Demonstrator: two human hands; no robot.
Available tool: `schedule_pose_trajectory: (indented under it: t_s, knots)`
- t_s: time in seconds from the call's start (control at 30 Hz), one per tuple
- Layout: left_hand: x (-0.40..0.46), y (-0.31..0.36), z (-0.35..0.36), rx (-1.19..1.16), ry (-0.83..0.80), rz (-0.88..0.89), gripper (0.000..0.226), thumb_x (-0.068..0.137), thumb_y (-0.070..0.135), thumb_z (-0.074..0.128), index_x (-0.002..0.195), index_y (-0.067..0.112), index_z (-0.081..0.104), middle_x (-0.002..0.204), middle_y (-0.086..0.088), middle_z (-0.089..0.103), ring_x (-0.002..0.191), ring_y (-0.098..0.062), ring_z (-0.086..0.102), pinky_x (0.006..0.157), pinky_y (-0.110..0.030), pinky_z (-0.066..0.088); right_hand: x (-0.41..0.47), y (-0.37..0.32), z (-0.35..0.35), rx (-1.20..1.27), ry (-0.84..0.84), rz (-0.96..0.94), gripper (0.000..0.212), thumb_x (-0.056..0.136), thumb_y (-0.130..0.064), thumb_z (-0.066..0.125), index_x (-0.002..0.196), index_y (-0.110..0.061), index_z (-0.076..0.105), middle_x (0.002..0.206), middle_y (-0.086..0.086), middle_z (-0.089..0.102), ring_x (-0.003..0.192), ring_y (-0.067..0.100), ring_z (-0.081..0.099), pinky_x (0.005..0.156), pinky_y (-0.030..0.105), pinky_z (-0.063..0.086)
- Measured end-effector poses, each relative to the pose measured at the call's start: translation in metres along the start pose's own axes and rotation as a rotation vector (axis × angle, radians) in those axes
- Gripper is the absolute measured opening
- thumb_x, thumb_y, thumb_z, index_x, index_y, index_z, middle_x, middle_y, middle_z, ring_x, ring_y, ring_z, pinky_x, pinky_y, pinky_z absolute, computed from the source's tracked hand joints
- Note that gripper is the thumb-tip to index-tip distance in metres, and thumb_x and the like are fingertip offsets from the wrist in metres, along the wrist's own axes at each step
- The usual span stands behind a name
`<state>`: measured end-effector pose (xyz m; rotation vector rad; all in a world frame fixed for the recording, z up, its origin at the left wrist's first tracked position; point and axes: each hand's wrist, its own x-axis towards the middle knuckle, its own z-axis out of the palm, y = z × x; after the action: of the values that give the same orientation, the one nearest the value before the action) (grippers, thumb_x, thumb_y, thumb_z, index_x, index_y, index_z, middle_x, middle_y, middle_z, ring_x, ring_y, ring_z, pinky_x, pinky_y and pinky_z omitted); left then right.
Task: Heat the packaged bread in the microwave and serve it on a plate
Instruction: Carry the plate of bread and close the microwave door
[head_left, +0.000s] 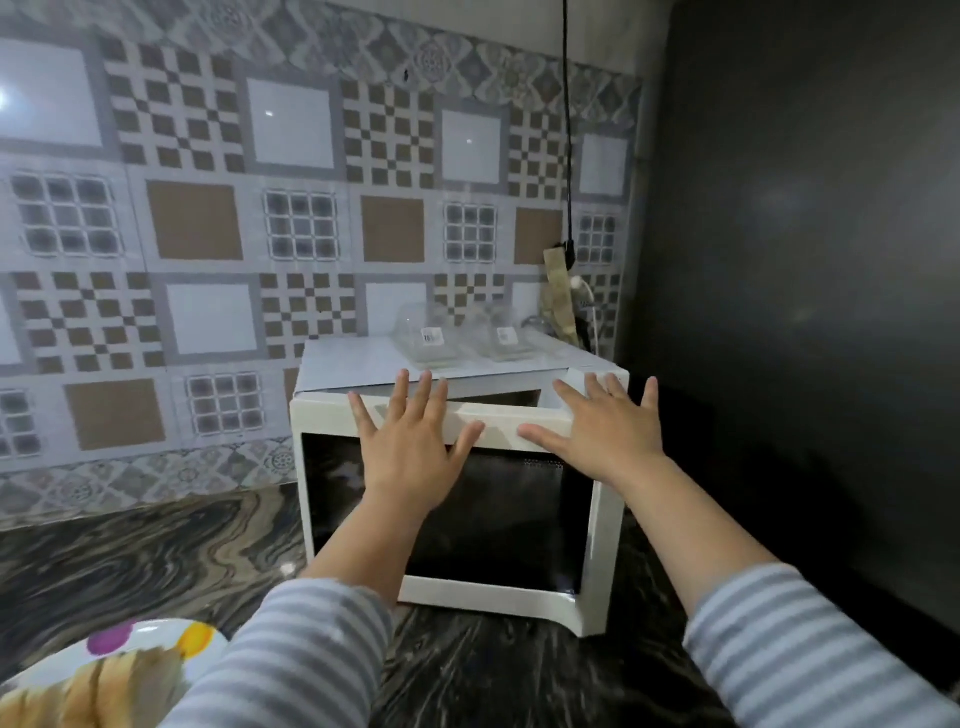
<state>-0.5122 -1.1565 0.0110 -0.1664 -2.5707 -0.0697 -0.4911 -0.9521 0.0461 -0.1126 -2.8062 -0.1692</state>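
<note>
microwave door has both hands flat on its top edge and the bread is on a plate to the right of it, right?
Not quite. In the head view the bread lies on the plate to the left of the microwave, at the lower left. Both the left hand and right hand do lie flat on the door's top edge.

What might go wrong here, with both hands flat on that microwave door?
Both the left hand and right hand press the microwave door with spread fingers; a hard shove might jolt the clear glass jars standing on top. The plate with bread sits close under the left sleeve, so pulling that arm back may knock it.
</note>
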Motion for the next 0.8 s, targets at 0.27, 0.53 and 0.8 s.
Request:
schedule_pose_trajectory:
  t_s: [0.27, 0.53, 0.8]
  knots:
    - [0.027, 0.022, 0.011, 0.119, -0.044, -0.136, 0.083, 0.089, 0.072, 0.011, 0.154, 0.022, -0.001, 0.161, 0.005, -0.004, 0.147, -0.018, -0.014, 0.114, -0.06, -0.011, 0.082, 0.023, 0.029, 0.127, 0.002, -0.216, 0.114, 0.066, -0.094, 0.014, 0.154, -0.021, 0.012, 0.162, -0.002, 0.01, 0.149, 0.017, 0.004, 0.116, 0.059, -0.003]
    - [0.056, 0.016, 0.016, 0.239, -0.125, -0.132, 0.081, 0.092, 0.068, 0.016, 0.154, 0.018, 0.006, 0.162, 0.002, 0.007, 0.149, -0.016, -0.005, 0.117, -0.052, -0.009, 0.119, 0.027, 0.041, 0.184, 0.015, -0.314, 0.111, 0.068, -0.093, 0.02, 0.149, -0.018, 0.027, 0.157, -0.001, 0.026, 0.147, 0.017, 0.016, 0.117, 0.054, -0.002]
    - [0.072, 0.007, 0.011, 0.186, -0.107, -0.154, 0.084, 0.081, 0.077, 0.036, 0.142, 0.019, 0.038, 0.148, 0.0, 0.042, 0.135, -0.02, 0.04, 0.112, -0.039, 0.029, 0.134, 0.025, 0.049, 0.275, 0.134, -0.385, 0.094, 0.069, -0.09, 0.032, 0.126, -0.018, 0.053, 0.129, 0.0, 0.058, 0.121, 0.018, 0.051, 0.118, 0.046, 0.012]
